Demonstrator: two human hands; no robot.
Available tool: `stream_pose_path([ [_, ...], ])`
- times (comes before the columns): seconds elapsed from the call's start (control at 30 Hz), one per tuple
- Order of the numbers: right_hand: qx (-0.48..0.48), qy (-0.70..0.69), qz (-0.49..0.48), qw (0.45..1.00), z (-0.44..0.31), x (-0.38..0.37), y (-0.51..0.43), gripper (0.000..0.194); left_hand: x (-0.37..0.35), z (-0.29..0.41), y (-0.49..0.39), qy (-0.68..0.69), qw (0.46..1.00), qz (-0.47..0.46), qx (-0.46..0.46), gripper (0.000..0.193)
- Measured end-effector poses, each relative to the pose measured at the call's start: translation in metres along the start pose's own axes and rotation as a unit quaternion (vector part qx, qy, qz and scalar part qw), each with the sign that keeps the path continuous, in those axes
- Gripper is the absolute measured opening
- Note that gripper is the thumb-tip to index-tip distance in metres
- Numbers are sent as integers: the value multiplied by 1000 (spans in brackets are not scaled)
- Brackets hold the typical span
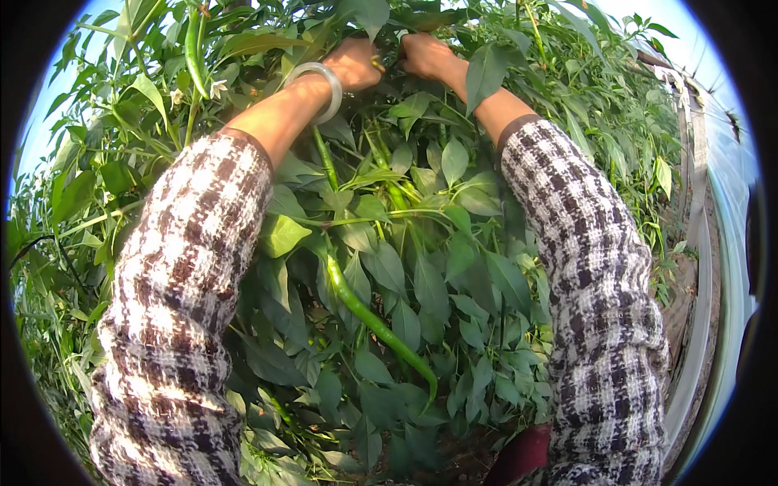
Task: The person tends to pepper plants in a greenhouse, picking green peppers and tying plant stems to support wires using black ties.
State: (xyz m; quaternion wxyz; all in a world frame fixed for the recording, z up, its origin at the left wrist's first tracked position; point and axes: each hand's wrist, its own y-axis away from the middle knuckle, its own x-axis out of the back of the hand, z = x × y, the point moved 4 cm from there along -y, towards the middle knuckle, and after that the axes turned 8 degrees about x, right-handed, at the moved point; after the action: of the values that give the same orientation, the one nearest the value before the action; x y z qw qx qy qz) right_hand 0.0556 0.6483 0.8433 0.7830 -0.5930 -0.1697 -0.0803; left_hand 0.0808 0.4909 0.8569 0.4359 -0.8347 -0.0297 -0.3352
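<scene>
My left hand (355, 64), with a pale bangle (333, 91) at the wrist, reaches into the upper foliage of a pepper plant. Its fingers curl inward and are mostly hidden; a small yellowish bit shows beside them. Just to the right is my right hand (427, 56), also curled among the leaves, fingertips out of sight. What either hand holds cannot be made out. Below them a long green chili pepper (371, 319) hangs from a stem in front of dark leaves. Another green pepper (326, 159) hangs under my left wrist.
At the upper left a green pepper (193, 54) hangs near a white flower (217, 89). Dense pepper foliage (67, 291) spreads on both sides. Along the right run a post (698, 146) and translucent plastic sheeting (732, 243). Something dark red (519, 455) shows at the bottom.
</scene>
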Motion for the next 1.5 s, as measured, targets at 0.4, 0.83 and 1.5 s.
stream_pose_path([
  [0.4, -9, 5, 130, 991, 15, -29, -6, 31, -32, -18, -19, 40, 999, 8, -17, 33],
  [0.83, 97, -9, 366, 925, 11, -21, -3, 29, -40, -11, -28, -9, 993, 44, -110, 39],
  [1.5, -12, -39, 109, 993, 25, -48, -16, 34, -76, -34, -38, 302, 933, 2, 194, 40],
])
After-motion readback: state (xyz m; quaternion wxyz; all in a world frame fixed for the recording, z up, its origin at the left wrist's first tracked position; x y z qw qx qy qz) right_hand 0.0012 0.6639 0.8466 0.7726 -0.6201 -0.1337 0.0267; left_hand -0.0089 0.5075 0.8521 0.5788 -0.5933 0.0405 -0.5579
